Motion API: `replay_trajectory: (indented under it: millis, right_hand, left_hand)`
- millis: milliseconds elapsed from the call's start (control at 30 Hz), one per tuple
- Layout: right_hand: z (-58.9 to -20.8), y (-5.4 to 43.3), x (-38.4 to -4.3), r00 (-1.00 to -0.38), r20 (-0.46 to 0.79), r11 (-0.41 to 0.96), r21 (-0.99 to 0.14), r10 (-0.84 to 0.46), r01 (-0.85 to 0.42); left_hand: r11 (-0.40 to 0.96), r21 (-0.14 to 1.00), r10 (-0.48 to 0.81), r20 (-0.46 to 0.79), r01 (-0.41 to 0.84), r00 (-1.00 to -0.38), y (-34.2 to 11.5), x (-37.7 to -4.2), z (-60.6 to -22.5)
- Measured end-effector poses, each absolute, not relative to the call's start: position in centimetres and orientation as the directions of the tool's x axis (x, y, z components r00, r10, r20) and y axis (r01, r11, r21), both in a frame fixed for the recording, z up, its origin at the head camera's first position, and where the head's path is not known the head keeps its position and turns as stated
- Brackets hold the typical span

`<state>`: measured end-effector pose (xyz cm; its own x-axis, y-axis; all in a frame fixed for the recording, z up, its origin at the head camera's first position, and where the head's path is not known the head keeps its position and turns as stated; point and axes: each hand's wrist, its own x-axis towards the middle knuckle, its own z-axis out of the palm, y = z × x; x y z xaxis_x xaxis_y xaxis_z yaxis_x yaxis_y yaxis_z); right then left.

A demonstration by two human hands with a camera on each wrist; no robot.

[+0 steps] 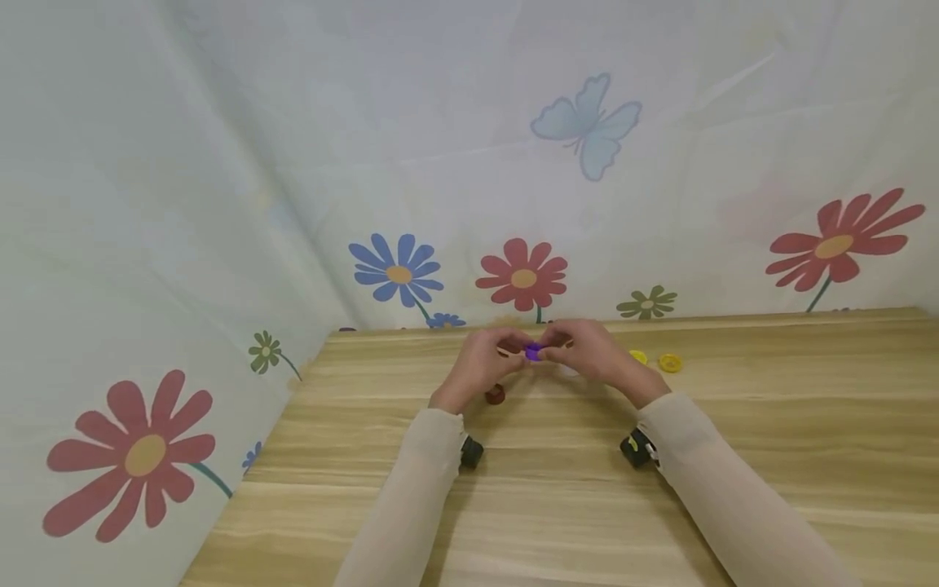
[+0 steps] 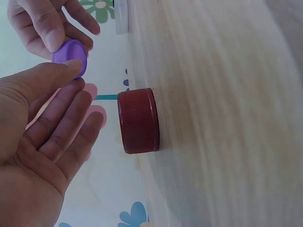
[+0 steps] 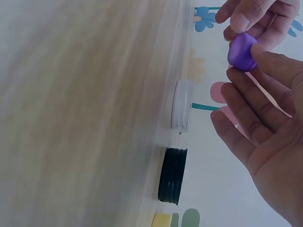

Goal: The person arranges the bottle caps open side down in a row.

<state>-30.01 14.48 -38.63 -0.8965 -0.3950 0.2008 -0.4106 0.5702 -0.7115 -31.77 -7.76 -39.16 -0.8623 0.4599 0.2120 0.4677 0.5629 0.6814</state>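
Between both hands, raised off the table, is a small purple cap [image 2: 71, 53] with rounded edges. My left hand [image 1: 480, 363] pinches one side of it between thumb and fingertips. From the other side my right hand [image 1: 587, 350] pinches it the same way, its lower fingers spread loosely in the right wrist view. A ribbed dark red bottle cap [image 2: 138, 120] stands on the table below the left hand. Near the right hand are a clear cap [image 3: 182, 106] and a black cap [image 3: 172, 176], the black one mostly hidden in the head view.
Two yellow caps lie to the right of the hands, the farther one a yellow ring-like cap [image 1: 670, 363]. The wooden table [image 1: 543, 514] ends at a white cloth [image 1: 455, 147] printed with flowers and a butterfly. A dark wrist device [image 1: 637, 448] sits at the right sleeve.
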Motion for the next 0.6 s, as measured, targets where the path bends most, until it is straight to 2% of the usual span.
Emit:
replay_trajectory:
  millis: [267, 600]
  right_hand:
    - [-38.51, 14.66, -29.3, -0.892, 0.251, 0.536, -0.725, -0.377, -0.431]
    - [-38.45, 14.75, -29.01, -0.885, 0.274, 0.53, -0.72, -0.376, -0.448]
  left_hand:
    - [0.549, 0.698, 0.442, 0.224, 0.46, -0.868, -8.04, -31.23, -38.91]
    - [0.518, 0.691, 0.465, 0.267, 0.504, -0.844, -8.16, -31.3, -38.72]
